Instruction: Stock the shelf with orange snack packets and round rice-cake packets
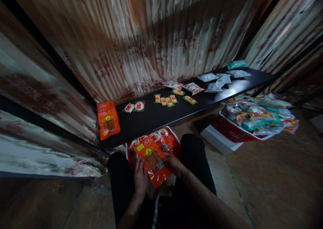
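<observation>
Black shelf ahead, an orange packet is held between 2 hands.

The held packet is orange, with a yellow round spot and a brown striped middle. The shelf is black, and the trousers also. The curtain has beige and brown stripes with reddish printed figures. The nearer basket is red with a white rim.
</observation>
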`<state>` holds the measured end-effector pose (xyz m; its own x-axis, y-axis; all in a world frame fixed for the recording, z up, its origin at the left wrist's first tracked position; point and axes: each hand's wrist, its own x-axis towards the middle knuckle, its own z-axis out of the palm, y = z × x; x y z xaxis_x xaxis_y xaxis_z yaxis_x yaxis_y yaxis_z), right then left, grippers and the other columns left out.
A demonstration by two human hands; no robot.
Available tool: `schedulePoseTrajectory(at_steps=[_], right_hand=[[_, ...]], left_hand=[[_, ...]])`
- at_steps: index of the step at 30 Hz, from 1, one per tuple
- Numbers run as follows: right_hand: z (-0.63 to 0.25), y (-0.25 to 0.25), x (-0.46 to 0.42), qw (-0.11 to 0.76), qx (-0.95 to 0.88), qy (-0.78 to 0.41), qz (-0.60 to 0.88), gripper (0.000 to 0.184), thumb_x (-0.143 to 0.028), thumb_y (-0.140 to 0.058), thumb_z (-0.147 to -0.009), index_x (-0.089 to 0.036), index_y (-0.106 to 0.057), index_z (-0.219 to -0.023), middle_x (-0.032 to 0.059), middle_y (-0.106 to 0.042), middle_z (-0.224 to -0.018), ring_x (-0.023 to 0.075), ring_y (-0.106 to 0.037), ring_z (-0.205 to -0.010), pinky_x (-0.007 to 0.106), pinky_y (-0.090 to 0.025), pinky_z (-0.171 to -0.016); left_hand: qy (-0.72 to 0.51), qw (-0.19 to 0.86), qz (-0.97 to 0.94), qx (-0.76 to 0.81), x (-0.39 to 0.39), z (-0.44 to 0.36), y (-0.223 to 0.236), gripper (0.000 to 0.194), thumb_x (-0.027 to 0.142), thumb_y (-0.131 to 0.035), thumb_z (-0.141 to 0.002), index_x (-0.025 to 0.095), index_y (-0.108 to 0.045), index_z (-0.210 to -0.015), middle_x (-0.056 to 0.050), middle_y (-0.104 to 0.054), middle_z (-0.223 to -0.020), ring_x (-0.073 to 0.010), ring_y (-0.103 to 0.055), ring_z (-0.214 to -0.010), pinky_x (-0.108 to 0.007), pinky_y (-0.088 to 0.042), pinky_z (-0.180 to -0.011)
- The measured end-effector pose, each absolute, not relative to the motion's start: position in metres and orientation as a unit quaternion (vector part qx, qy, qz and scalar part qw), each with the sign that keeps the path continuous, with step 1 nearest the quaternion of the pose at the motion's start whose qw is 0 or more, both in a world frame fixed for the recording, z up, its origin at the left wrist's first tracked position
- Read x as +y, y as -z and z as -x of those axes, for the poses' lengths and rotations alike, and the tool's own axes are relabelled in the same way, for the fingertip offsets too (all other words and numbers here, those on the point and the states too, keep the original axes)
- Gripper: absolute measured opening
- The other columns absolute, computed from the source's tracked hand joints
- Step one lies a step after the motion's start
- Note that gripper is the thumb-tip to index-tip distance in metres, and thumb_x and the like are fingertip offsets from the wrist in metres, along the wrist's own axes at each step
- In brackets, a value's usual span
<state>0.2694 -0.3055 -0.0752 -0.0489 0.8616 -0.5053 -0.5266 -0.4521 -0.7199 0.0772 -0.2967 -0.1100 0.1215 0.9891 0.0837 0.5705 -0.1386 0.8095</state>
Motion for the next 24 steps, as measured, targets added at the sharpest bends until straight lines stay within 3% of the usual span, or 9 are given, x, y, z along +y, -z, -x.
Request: schedulePoseTrajectory(at_steps=[9, 15, 21, 24], right_hand=[[-0.267, 0.058, -0.307, 0.501, -0.142, -0.724, 0.453, 0.023, -0.013, -0.059, -0.050, -0.018, -0.065, -0.071, 0.0001, -0.070, -0.067, 0.0174, -0.063, -0.067, 0.030, -0.045, -0.076], [-0.267, 0.053, -0.308, 0.471, -0.170, -0.733, 0.461, 0.031, -0.017, -0.062, -0.055, -0.018, -0.066, -0.085, 0.0011, -0.071, -0.076, 0.0183, -0.064, -0.073, 0.033, -0.045, -0.082], [-0.260, 0.046, -0.310, 0.469, -0.225, -0.736, 0.433, 0.039, -0.021, -0.066, -0.056, -0.018, -0.068, -0.095, 0.0040, -0.072, -0.091, 0.0217, -0.064, -0.089, 0.037, -0.041, -0.093], [-0.254, 0.051, -0.312, 0.468, -0.252, -0.713, 0.458, 0.044, -0.025, -0.069, -0.057, -0.020, -0.067, -0.100, 0.0047, -0.071, -0.097, 0.0251, -0.062, -0.096, 0.041, -0.039, -0.096]], left_hand=[[-0.311, 0.315, -0.691, 0.571, -0.297, -0.074, 0.114, 0.039, 0.018, -0.031, -0.086, 0.018, -0.062, -0.110, -0.008, -0.052, -0.133, -0.0184, -0.046, -0.124, -0.039, -0.034, -0.109], [-0.333, 0.301, -0.686, 0.573, -0.295, -0.073, 0.105, 0.034, 0.029, -0.039, -0.085, 0.017, -0.065, -0.103, -0.011, -0.056, -0.128, -0.0245, -0.042, -0.127, -0.047, -0.030, -0.109], [-0.358, 0.494, -0.571, 0.549, -0.305, -0.075, 0.092, 0.042, 0.040, -0.050, -0.083, 0.019, -0.058, -0.117, -0.011, -0.057, -0.128, -0.0232, -0.049, -0.121, -0.040, -0.034, -0.106], [-0.380, 0.582, -0.479, 0.536, -0.310, -0.076, 0.083, 0.048, 0.044, -0.054, -0.080, 0.020, -0.055, -0.122, -0.009, -0.052, -0.134, -0.0235, -0.043, -0.127, -0.037, -0.033, -0.107]])
